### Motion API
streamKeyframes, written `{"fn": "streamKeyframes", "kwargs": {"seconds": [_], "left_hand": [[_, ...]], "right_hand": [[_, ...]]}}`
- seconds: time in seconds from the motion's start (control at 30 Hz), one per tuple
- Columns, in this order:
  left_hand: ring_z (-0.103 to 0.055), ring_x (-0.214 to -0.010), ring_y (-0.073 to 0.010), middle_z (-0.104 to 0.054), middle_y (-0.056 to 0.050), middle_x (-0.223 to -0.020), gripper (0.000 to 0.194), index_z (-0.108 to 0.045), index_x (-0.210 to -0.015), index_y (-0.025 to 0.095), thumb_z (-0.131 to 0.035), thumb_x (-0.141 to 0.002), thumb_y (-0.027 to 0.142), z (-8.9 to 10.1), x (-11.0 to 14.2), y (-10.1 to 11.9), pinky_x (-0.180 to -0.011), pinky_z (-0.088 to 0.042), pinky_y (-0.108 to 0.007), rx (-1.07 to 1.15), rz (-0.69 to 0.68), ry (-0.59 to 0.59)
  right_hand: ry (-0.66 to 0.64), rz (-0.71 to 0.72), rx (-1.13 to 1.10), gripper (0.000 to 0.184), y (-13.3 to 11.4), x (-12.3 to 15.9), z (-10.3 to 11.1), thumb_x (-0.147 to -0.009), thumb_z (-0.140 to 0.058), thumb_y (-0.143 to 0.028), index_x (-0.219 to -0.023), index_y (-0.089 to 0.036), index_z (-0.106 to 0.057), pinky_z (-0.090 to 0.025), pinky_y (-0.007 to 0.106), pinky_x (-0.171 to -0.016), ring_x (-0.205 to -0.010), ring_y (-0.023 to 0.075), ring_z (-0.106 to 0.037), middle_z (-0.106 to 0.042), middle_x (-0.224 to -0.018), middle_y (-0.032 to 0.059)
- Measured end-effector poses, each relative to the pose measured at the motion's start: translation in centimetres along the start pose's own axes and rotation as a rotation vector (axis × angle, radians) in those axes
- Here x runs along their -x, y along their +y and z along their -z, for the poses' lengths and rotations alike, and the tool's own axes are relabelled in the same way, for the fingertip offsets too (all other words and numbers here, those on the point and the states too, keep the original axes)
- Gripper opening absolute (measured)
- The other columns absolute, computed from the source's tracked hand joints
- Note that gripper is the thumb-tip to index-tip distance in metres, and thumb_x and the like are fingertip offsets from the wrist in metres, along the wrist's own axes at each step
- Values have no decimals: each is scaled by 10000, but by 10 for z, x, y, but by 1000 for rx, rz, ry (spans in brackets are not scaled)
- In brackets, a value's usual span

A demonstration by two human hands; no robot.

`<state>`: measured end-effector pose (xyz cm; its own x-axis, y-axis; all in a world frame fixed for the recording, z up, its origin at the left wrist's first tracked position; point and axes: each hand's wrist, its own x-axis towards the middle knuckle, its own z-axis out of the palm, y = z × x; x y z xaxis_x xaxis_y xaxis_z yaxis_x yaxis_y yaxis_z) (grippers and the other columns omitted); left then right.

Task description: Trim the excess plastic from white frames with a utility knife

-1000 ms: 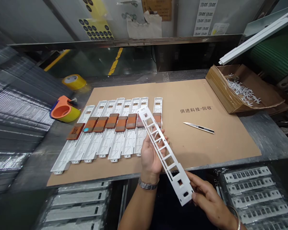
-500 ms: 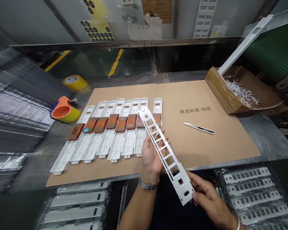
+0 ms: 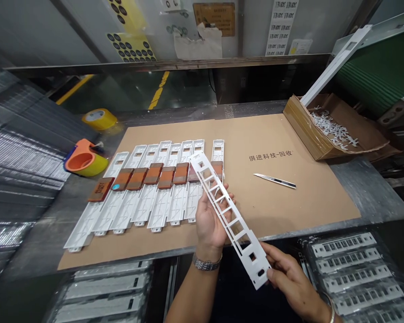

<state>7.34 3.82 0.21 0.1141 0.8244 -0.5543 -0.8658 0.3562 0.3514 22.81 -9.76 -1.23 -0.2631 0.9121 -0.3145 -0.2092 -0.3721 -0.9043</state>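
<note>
The frame point(image 3: 251, 242) is held slantwise in the air over the desk's point(image 3: 377, 190) near edge, its far end in front of the panels point(image 3: 160, 211). The left hand point(image 3: 210, 220) is palm up beneath it, fingers spread and showing past its far side, while the right hand point(image 3: 286, 273) pinches the near corner between thumb and fingers. It looks like moulded white plastic, probably light and fairly stiff along its length, yet the thin crossbars could snap under a squeeze. The solid near end, pierced by a square and an oval hole, seems the best grip; the smooth face may slip a little (dry fingers would help). The panels are pale and ribbed inside, with brown blocks point(image 3: 166, 177) across them, whose material I cannot tell. Matt cardboard point(image 3: 272, 206) lies under them, bearing a slim knife point(image 3: 275, 181), and small, spiky white bits point(image 3: 333, 128) fill part of the box point(image 3: 301, 130).
</note>
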Motion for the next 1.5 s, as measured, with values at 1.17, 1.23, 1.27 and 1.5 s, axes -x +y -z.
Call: {"fn": "streamKeyframes", "kwargs": {"seconds": [1.17, 1.23, 1.27, 1.5], "left_hand": [[-632, -655, -153, -679, -39, -857, 314, -622, -971, 166, -343, -930, 304, -7, 8, -6, -621, -543, -300, 8, -36, 45], [-629, -646, -148, -678, -40, -846, 314, -612, -996, 161, -342, -930, 306, -8, 7, -5, -608, -540, -287, 12, -15, 49], [-629, -643, -147, -677, -40, -841, 314, -608, -1012, 158, -342, -930, 304, -8, 7, -5, -603, -540, -283, 14, -8, 54], [-640, -647, -151, -686, -38, -839, 308, -634, -973, 163, -359, -921, 293, -7, 6, -7, -621, -559, -292, 1, -44, 52]], "right_hand": [[144, 50, 340, 437, 2, 0, -1, -983, -328, -427, -1250, -179, -570, -405, 220, -483, -510, 111, -484, -572, -638, 1], [159, 34, 305, 448, 4, 0, 0, -977, -337, -446, -1224, -173, -592, -405, 219, -467, -496, 110, -487, -585, -619, 5], [168, 22, 285, 451, 5, 1, 0, -974, -343, -454, -1212, -170, -600, -404, 218, -461, -490, 109, -488, -591, -617, 7], [153, -26, 230, 439, 3, 0, 2, -952, -387, -483, -1211, -179, -570, -434, 239, -533, -569, 135, -536, -601, -682, 12]]}}
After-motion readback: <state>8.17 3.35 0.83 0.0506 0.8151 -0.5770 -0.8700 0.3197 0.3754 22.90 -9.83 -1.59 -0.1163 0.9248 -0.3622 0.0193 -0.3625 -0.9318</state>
